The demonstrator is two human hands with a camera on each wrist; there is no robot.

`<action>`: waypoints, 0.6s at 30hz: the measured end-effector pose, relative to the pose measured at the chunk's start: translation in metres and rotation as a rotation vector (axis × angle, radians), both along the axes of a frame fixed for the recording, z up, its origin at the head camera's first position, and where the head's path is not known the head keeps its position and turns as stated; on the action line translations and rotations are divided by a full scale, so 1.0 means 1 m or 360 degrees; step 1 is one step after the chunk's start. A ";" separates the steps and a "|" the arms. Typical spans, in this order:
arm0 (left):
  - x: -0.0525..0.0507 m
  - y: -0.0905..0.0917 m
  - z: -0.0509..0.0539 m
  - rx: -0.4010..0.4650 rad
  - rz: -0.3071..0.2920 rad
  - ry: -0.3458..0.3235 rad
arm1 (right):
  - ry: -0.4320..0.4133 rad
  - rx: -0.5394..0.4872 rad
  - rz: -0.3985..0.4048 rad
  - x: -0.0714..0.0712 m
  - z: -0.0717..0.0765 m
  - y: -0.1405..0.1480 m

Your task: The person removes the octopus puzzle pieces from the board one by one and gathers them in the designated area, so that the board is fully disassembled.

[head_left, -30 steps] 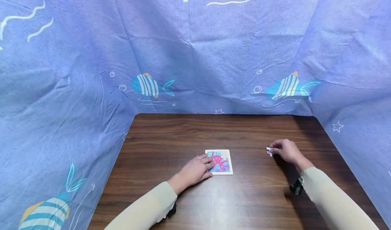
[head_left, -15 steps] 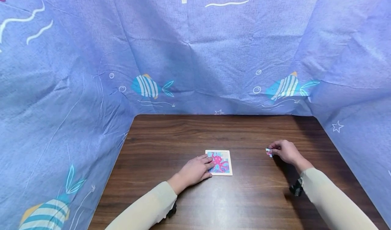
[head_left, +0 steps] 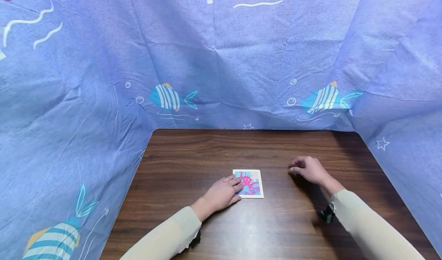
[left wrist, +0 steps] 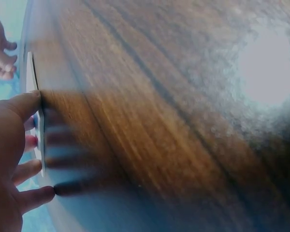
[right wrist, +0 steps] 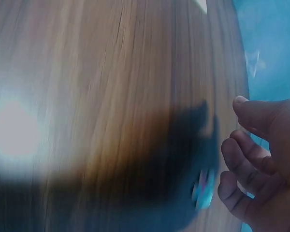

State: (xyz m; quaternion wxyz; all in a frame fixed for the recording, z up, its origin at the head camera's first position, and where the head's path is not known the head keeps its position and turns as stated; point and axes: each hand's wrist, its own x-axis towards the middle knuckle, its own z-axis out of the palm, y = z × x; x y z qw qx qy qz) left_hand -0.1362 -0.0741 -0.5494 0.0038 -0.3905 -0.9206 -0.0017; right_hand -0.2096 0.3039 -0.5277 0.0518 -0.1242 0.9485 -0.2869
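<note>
Judging by the pale, seemingly unfilled patch (head_left: 254, 174) at the far right of the puzzle tray (head_left: 261, 184), probably at the stage of fitting a small loose piece (right wrist: 203, 192). To be done well: use the left hand (head_left: 221, 192) as a weight over the left side of the tray, fingers straight and parted, no grip clamped on anything, only enough pressure to prevent sliding on the bench (head_left: 248, 148). In the right hand (head_left: 310, 169), just right of the tray and apart from it, nothing to be seen between loosely bent, parted fingers; below them, seemingly down on the wood, the piece, though too blurred in the right wrist view to be certain of no touch. For a sound pick-up, come down from above, pinch opposite edges between thumb and forefinger, and avoid dragging. Then turn to match colours and outline to the patch, and press evenly, straight down. In materials: a thin, flat, square tray with a smooth white rim, a printed pink octopus (head_left: 246, 181) among blues and violets, dark brown streaked wood with a bright glare, and beyond, creased blue cloth (head_left: 245, 60) with striped fish.
</note>
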 end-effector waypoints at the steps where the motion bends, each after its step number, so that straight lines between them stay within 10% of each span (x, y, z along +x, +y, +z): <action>1: 0.000 0.000 0.000 0.0001 0.0003 0.0000 | 0.0013 0.0003 0.0017 0.000 0.001 -0.008; 18: -0.004 0.000 0.006 0.0037 0.0069 -0.0242 | -0.0035 -0.0080 0.0265 0.006 0.004 -0.118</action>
